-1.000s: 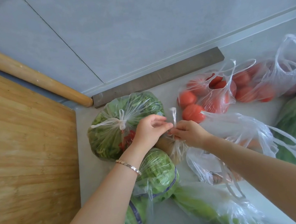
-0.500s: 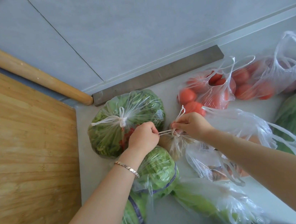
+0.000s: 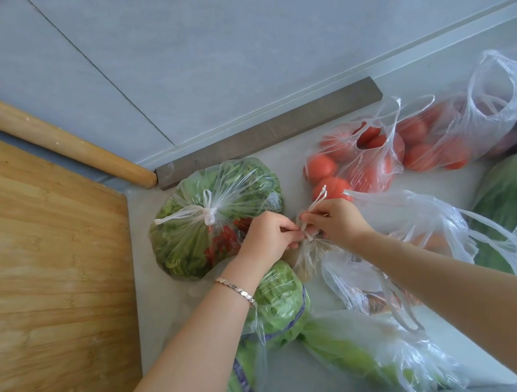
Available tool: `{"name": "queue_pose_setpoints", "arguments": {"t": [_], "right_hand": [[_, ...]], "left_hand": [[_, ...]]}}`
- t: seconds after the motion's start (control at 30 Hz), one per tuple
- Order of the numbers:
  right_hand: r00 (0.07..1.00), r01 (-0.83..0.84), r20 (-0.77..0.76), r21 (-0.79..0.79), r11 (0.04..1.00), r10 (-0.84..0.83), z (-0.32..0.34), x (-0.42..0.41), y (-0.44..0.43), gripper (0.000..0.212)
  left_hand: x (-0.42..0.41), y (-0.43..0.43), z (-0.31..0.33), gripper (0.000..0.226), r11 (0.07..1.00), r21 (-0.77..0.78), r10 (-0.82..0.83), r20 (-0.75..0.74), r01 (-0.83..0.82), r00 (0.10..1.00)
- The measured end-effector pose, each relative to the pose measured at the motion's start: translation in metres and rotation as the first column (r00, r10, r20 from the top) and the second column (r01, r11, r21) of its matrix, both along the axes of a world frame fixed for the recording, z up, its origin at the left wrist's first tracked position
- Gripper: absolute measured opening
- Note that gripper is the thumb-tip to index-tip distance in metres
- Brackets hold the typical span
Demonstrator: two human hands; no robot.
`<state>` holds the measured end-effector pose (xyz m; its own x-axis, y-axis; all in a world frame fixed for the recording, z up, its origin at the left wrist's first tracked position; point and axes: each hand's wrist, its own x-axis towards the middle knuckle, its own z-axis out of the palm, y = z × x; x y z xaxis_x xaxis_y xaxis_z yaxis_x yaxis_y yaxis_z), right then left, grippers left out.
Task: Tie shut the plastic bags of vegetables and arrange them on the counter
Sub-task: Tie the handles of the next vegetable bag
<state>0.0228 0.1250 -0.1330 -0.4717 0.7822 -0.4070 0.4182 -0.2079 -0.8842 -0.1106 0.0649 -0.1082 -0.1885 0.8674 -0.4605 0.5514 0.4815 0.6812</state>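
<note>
Pinching bag handles (image 3: 319,195), left hand (image 3: 264,237), right hand (image 3: 336,221), close together

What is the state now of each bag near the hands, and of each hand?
bag of leafy greens: tied shut, knot on top.
small bag: neck gathered, knot unfinished.
bag of tomatoes: untied, handles loose.
left hand: pinches the small bag's handle.
right hand: pinches its other handle.

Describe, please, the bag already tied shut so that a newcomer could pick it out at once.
Find the large wooden cutting board on the left; where its far right corner meets the grey counter lies a round clear plastic bag of green leaves. Its white knot is finished on top, whereas the clear bag of red tomatoes beside it has loose handles.
</note>
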Motion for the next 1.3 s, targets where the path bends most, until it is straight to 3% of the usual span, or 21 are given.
{"name": "queue_pose_setpoints", "arguments": {"t": [0.2,0.3,0.37,0.47,0.57,0.7,0.8,0.93,1.07,1.2,1.3], "right_hand": [[0.994,0.081,0.065,0.077,0.994,-0.086,0.002,-0.004,-0.004,0.007],[0.994,-0.018,0.104,0.055,0.998,0.013,0.006,-0.002,-0.007,0.048],[0.981,-0.126,0.164,0.14,0.982,0.103,0.008,-0.003,-0.01,0.051],[0.932,-0.283,0.315,0.316,0.906,0.181,0.007,-0.003,-0.014,0.04],[0.926,-0.305,0.345,0.438,0.846,0.155,0.002,-0.005,-0.016,0.037],[0.931,-0.346,0.342,0.709,0.614,0.129,-0.009,-0.003,-0.02,0.036],[0.897,-0.437,0.402,0.74,0.511,0.186,-0.014,-0.004,-0.017,0.03],[0.892,-0.442,0.404,0.676,0.59,0.205,-0.015,-0.008,-0.016,0.008],[0.887,-0.403,0.41,0.462,0.79,0.213,-0.007,-0.011,-0.012,0.02],[0.945,-0.296,0.253,0.401,0.867,0.206,-0.001,-0.006,-0.012,0.014],[0.975,-0.191,0.16,0.277,0.942,0.151,0.003,-0.004,-0.009,0.011]], "left_hand": [[0.004,0.002,-0.005,0.011,0.998,-0.038,0.046,0.004,-0.046,0.999],[0.004,0.002,-0.006,0.016,0.992,-0.098,0.091,0.052,-0.085,0.995],[0.003,0.002,-0.006,0.018,0.988,-0.118,0.111,0.078,-0.101,0.991],[0.0,0.002,-0.006,0.022,0.985,-0.123,0.137,0.111,-0.123,0.984],[-0.001,0.001,-0.005,0.029,0.986,-0.114,0.135,0.114,-0.122,0.984],[0.0,0.002,-0.006,0.021,0.983,-0.136,0.144,0.128,-0.126,0.981],[-0.001,0.001,-0.006,0.018,0.983,-0.123,0.152,0.138,-0.135,0.979],[-0.002,-0.001,-0.005,0.015,0.984,-0.092,0.165,0.149,-0.152,0.975],[-0.002,-0.001,-0.005,0.032,0.988,-0.066,0.15,0.117,-0.143,0.982],[-0.001,-0.003,-0.004,0.029,0.991,-0.038,0.13,0.103,-0.126,0.986],[0.002,-0.004,-0.005,0.013,0.997,0.007,0.075,-0.012,-0.075,0.997]]}}
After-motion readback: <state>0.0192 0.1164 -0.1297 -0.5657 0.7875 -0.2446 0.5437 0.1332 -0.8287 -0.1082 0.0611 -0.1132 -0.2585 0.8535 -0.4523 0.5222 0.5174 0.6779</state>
